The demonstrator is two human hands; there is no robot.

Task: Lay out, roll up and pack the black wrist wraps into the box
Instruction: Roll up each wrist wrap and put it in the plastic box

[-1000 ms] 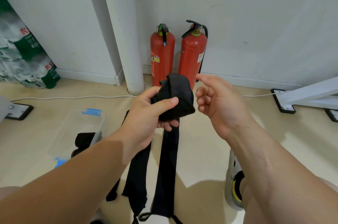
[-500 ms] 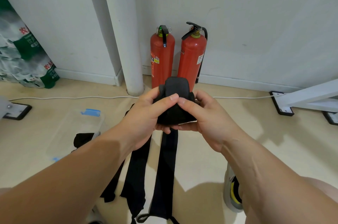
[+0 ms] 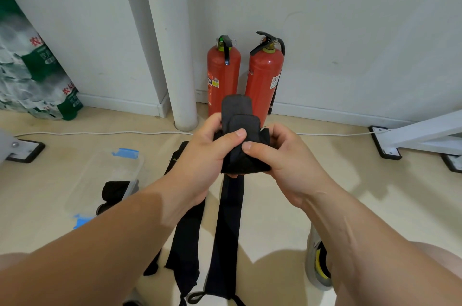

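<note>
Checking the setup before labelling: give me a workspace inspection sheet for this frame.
Surface: beige floor.
Job's things: wrap roll held up, its tail trailing down to the floor; second wrap flat beside it; rolled wrap seemingly in the clear box.
Clutter: bottled water packs far left.
Grips: left hand and right hand both hold the roll.
Cables: white cable along the wall.
Surroundings: fire extinguishers, white pipe, white frame.

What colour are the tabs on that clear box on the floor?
Blue, seen best in the head view: the tabs at the ends of the clear box.
</note>
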